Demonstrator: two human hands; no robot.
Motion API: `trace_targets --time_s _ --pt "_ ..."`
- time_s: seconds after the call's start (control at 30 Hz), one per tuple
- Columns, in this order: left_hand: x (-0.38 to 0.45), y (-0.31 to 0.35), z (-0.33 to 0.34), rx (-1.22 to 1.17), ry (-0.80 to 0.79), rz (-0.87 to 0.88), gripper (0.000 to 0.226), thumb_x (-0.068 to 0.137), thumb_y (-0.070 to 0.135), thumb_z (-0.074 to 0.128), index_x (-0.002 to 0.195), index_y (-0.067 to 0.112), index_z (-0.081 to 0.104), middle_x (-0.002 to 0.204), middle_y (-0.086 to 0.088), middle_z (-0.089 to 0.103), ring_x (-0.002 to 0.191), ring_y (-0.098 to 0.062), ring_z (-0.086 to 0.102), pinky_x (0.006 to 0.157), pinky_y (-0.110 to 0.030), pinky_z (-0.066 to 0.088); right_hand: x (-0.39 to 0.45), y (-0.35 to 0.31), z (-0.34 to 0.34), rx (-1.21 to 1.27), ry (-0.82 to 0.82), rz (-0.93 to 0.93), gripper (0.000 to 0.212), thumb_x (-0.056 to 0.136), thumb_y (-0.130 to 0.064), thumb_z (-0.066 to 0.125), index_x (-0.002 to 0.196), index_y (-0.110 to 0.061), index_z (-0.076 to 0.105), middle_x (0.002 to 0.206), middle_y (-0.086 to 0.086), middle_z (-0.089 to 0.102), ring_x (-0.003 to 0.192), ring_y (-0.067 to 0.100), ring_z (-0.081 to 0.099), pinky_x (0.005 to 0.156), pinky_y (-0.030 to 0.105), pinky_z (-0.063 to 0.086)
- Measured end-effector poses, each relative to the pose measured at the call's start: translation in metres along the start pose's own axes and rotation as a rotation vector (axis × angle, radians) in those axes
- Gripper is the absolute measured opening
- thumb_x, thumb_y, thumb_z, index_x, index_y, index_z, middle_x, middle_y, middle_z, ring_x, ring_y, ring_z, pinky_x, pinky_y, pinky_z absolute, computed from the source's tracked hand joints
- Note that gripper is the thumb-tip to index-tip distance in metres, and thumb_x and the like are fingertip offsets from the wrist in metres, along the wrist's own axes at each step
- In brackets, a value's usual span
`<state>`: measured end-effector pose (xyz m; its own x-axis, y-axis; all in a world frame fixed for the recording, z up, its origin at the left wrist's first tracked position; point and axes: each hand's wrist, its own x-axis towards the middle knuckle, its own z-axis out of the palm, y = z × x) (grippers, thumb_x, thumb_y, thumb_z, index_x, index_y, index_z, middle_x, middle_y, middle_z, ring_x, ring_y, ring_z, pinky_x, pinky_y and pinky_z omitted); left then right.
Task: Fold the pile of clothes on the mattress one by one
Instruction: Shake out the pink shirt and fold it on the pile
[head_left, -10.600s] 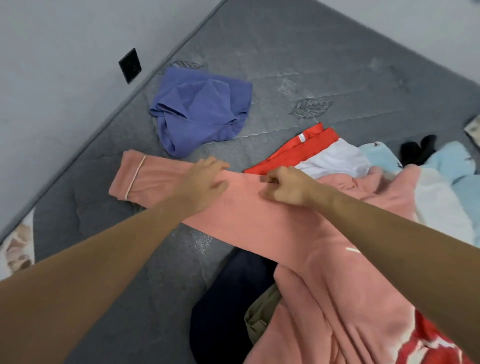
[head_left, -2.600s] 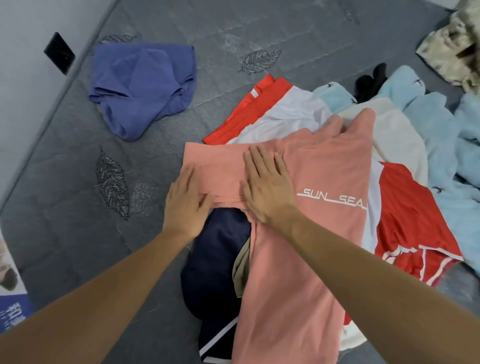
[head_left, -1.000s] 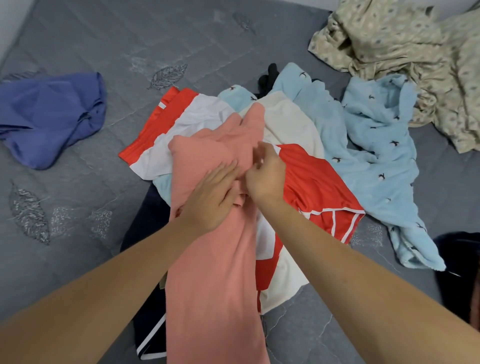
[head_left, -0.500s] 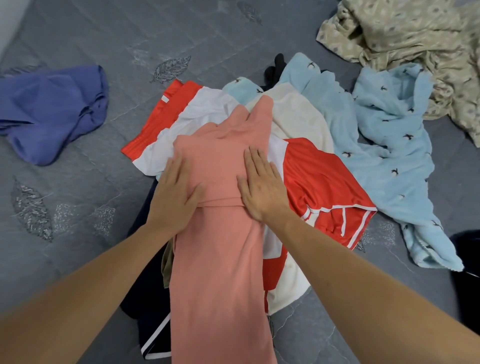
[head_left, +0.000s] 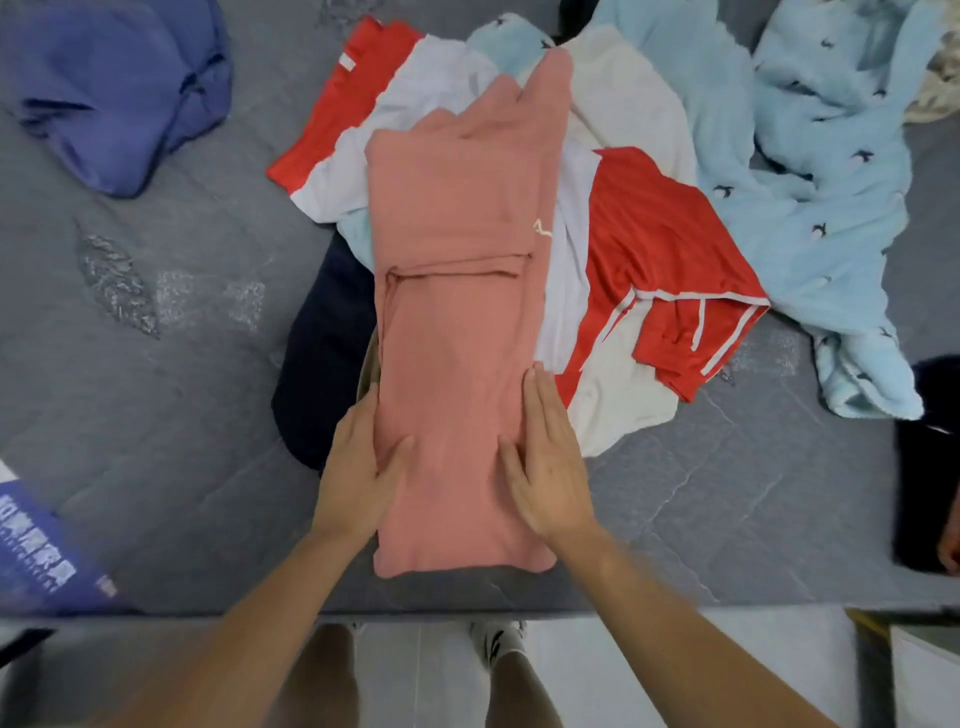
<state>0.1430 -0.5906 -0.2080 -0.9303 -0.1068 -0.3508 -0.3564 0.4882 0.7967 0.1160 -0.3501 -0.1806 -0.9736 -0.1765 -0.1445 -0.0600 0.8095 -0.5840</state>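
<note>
A salmon-pink garment (head_left: 457, 291) lies folded into a long narrow strip on top of the clothes pile, running from the mattress's near edge toward the far side. My left hand (head_left: 358, 467) rests flat along its lower left edge, thumb on the cloth. My right hand (head_left: 548, 462) presses flat on its lower right part, fingers straight. Under it lie a red and white garment (head_left: 660, 249), a dark navy garment (head_left: 322, 364) and a light blue garment with small dark birds (head_left: 810, 208).
The grey quilted mattress (head_left: 156, 415) ends at its near edge just below the pink strip. A crumpled blue-purple garment (head_left: 114, 88) lies far left. A black item (head_left: 924, 467) sits at the right edge. A printed blue item (head_left: 36, 566) shows at lower left.
Both hands slid down the pink strip from its middle fold toward the near end, smoothing it. My view tilted down, so the mattress edge and floor now show.
</note>
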Motion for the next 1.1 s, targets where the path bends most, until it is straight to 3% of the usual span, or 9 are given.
trace_targets --time_s 0.13,0.23,0.37,0.5,0.6,0.73,0.8,0.97,1.1 --pt "-0.055 -0.023 0.017 -0.074 0.106 -0.092 0.076 0.099 0.040 0.066 0.156 0.056 0.018 0.150 0.027 0.032 0.137 0.006 0.041 0.109 -0.033 0.044 -0.069 0.018 0.008 0.035 -0.039 0.090 0.072 0.106 -0.026 0.054 0.166 -0.019 0.014 0.170 -0.005 0.021 0.154 0.005 0.018 0.127 0.027 0.017" --pt "-0.089 -0.039 0.033 -0.018 0.224 -0.153 0.071 0.099 0.038 0.066 0.157 0.044 0.026 0.141 0.021 0.036 0.123 0.016 0.041 0.094 -0.020 0.044 -0.106 0.030 0.012 0.036 -0.055 0.097 0.058 0.104 -0.028 0.058 0.155 -0.017 0.034 0.148 -0.004 0.040 0.135 0.010 0.040 0.116 0.029 0.036" --pt "-0.115 -0.054 0.049 -0.045 0.263 -0.280 0.058 0.095 0.033 0.071 0.145 0.021 0.044 0.126 0.004 0.047 0.117 -0.011 0.050 0.101 -0.039 0.048 -0.130 0.044 0.021 0.179 -0.110 0.313 0.046 0.098 -0.031 0.068 0.137 -0.013 0.051 0.127 -0.002 0.050 0.118 0.016 0.050 0.098 0.033 0.047" --pt "-0.110 -0.051 0.051 -0.138 0.228 -0.330 0.051 0.093 0.033 0.075 0.134 0.012 0.055 0.117 0.001 0.049 0.101 -0.008 0.057 0.091 -0.020 0.049 -0.127 0.047 0.031 0.279 -0.182 0.529 0.027 0.094 -0.027 0.073 0.111 -0.007 0.066 0.103 0.005 0.062 0.099 0.022 0.056 0.084 0.034 0.047" --pt "-0.102 -0.045 0.056 -0.231 0.166 -0.365 0.036 0.091 0.021 0.074 0.121 0.008 0.061 0.116 -0.010 0.058 0.096 -0.016 0.062 0.086 -0.032 0.054 -0.121 0.041 0.026 0.430 -0.132 0.603 0.016 0.094 -0.016 0.073 0.096 -0.003 0.065 0.084 0.008 0.065 0.079 0.024 0.059 0.069 0.034 0.045" --pt "-0.099 -0.042 0.062 -0.176 0.117 -0.423 0.030 0.088 0.016 0.071 0.113 0.013 0.055 0.112 -0.006 0.063 0.096 -0.021 0.060 0.075 -0.033 0.045 -0.127 0.034 0.023 0.619 -0.135 0.616 0.019 0.096 -0.010 0.070 0.108 0.000 0.058 0.107 0.019 0.070 0.088 0.023 0.063 0.083 0.044 0.055" --pt "-0.102 -0.042 0.062 -0.217 0.086 -0.420 0.030 0.090 0.013 0.069 0.114 0.017 0.052 0.108 -0.001 0.064 0.094 -0.019 0.059 0.071 -0.030 0.042 -0.135 0.027 0.023 0.739 -0.092 0.620 0.018 0.099 -0.009 0.066 0.109 -0.010 0.051 0.117 0.020 0.067 0.091 0.022 0.068 0.077 0.042 0.063" --pt "-0.131 -0.035 0.057 -0.439 0.224 -0.310 0.037 0.088 0.003 0.067 0.112 0.022 0.045 0.098 0.003 0.059 0.088 -0.017 0.060 0.068 -0.020 0.049 -0.156 0.020 0.011 0.894 0.092 0.553 0.039 0.101 -0.005 0.062 0.128 -0.027 0.045 0.095 0.016 0.067 0.075 0.022 0.068 0.062 0.030 0.061" --pt "-0.167 -0.032 0.047 -0.466 0.289 -0.141 0.038 0.092 0.008 0.067 0.106 0.028 0.038 0.091 0.009 0.056 0.075 -0.018 0.057 0.064 -0.050 0.055 -0.175 0.018 -0.010 0.779 0.095 0.287 0.057 0.103 -0.003 0.056 0.149 -0.036 0.047 0.077 0.004 0.064 0.062 0.020 0.060 0.065 0.038 0.063"
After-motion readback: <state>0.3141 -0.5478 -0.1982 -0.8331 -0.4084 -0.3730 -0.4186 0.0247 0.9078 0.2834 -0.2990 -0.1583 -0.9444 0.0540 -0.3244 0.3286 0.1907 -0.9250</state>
